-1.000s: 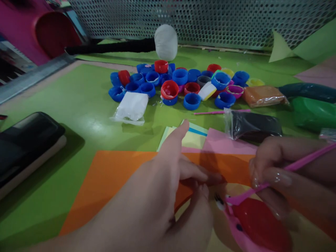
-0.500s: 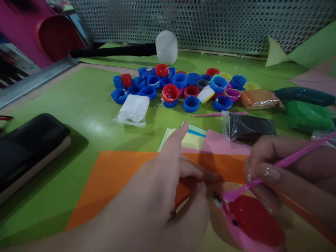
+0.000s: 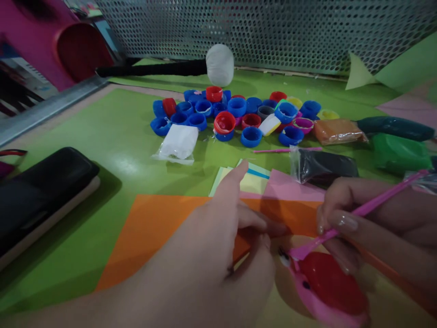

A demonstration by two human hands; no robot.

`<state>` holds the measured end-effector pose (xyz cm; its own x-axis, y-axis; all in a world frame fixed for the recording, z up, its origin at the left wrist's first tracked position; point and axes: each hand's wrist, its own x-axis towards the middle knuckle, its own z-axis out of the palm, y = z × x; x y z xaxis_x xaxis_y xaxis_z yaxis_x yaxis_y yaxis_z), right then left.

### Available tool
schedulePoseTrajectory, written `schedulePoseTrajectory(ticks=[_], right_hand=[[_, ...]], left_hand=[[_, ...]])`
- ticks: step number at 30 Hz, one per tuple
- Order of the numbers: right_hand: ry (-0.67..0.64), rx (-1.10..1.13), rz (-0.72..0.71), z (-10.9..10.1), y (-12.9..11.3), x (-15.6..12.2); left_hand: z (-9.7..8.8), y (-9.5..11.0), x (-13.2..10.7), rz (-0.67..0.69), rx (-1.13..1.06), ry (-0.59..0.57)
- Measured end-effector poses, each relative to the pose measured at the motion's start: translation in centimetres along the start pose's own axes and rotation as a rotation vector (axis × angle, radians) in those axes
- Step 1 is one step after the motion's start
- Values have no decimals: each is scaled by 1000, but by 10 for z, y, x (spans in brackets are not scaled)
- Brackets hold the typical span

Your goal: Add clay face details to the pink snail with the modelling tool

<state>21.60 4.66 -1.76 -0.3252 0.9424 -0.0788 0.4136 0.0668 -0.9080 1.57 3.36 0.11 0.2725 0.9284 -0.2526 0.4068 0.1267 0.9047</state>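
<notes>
My right hand (image 3: 362,228) pinches a pink plastic clay modelling tool (image 3: 372,205) between thumb and fingers. Its flat tip touches a small pink clay figure (image 3: 302,287) beside a white-and-black eye. A glossy red oval piece (image 3: 332,282) is on the figure, and a black dot marks its pink side. Left of the figure, my left hand (image 3: 235,241) rests over an orange sheet (image 3: 150,228), one finger stretched away, the others bent towards the figure's edge. I see nothing held in it. Pale yellow paper (image 3: 385,282) lies under the figure.
Several blue and red bottle caps (image 3: 251,136) cluster at the back. Around them lie a white clay packet (image 3: 179,141), a black clay packet (image 3: 324,166), an orange packet (image 3: 339,131) and green clay (image 3: 399,152). A black case (image 3: 48,191) is at left; a perforated metal panel (image 3: 273,36) stands behind.
The view has shifted slightly, so the table things appear a little further right. Both hands keep nearly the same pose, and the tool's tip is still at the figure's eye.
</notes>
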Motion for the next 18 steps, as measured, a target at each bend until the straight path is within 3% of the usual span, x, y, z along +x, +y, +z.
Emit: schedulePoseTrajectory(ticks=[4,8,18], right_hand=[[10,-33,-25,0,0,2],[-64,-7,66,-2,-1,1],[-56,44,115,0,-7,3]], left_hand=[[0,2,0,-1,22,-51],[-1,0,-1,-12,52,-69],[-1,0,-1,-7,82,-49]])
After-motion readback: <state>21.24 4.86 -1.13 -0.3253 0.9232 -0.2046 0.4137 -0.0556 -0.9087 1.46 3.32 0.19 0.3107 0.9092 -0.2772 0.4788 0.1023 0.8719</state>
